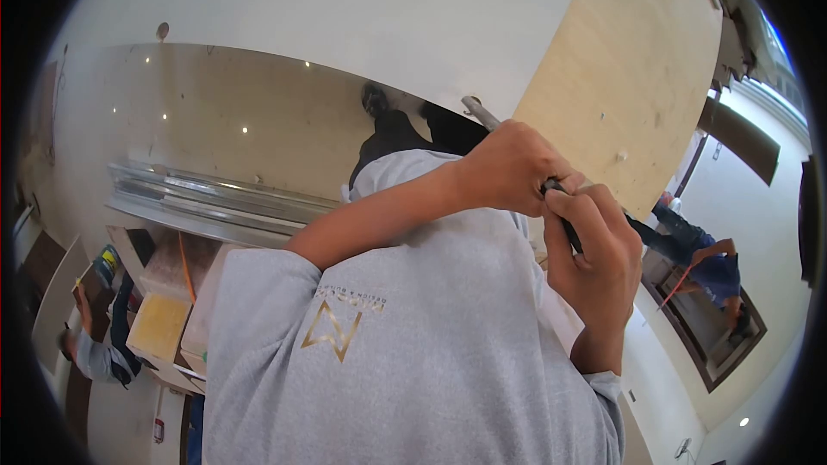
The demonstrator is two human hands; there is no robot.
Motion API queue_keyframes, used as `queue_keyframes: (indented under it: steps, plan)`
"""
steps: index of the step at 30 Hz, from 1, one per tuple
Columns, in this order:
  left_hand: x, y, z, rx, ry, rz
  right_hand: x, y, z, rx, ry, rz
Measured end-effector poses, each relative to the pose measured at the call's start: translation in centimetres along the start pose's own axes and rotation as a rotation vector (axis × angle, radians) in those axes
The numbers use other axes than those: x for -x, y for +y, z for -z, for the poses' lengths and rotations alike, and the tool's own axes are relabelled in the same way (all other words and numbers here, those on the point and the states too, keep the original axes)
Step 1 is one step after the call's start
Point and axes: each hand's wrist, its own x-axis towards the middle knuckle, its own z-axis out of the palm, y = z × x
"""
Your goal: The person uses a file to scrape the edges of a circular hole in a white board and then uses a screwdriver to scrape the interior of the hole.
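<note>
My left hand (517, 168) is closed around a grey rod-like tool (482, 114), whose end sticks out beyond my knuckles, over the edge of the white panel (362, 9). Close against it, my right hand (596, 245) is curled with thumb and fingers pinched on a slim black piece (570, 232). The black piece runs from my right palm up to my left fist; my fingers cover much of it, and I cannot tell whether it joins the grey rod. Both hands are in front of my grey shirt (431, 336), to the right of it.
A plywood sheet (633, 77) lies beside the white panel. Shiny metal channels (224, 198) rest at the left above boxes (159, 327). One person (99, 353) is at the far left; another person (715, 271) with a red stick is at the right. My shoes (375, 99) stand on the beige floor (258, 112).
</note>
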Motion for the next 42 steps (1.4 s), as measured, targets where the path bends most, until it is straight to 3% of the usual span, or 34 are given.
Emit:
queue_keyframes:
  steps: [11, 20, 23, 30, 36, 42]
  plan:
    - [0.3, -1.7, -0.4, -0.023, -0.048, 0.015, -0.4, 0.6, -1.7, 0.004, 0.063, -0.027]
    - [0.8, -1.3, -0.4, -0.125, 0.048, -0.025, -0.9, 0.3, -2.1, 0.006, 0.007, 0.047]
    - [2.1, -2.3, -1.6, -0.069, 0.174, -0.017, 0.2, 0.8, -2.5, 0.050, -0.090, 0.057]
    - [0.6, -2.0, -2.1, -0.063, 0.143, -0.022, -0.1, 2.2, -1.8, 0.016, 0.005, 0.034]
    - [-1.1, -2.0, -2.1, -0.089, 0.022, 0.047, -0.8, 3.2, -0.7, -0.131, 0.055, -0.138]
    - [-0.5, -1.1, -2.7, -0.131, 0.084, 0.077, -0.5, 2.7, -0.5, -0.052, 0.011, -0.029]
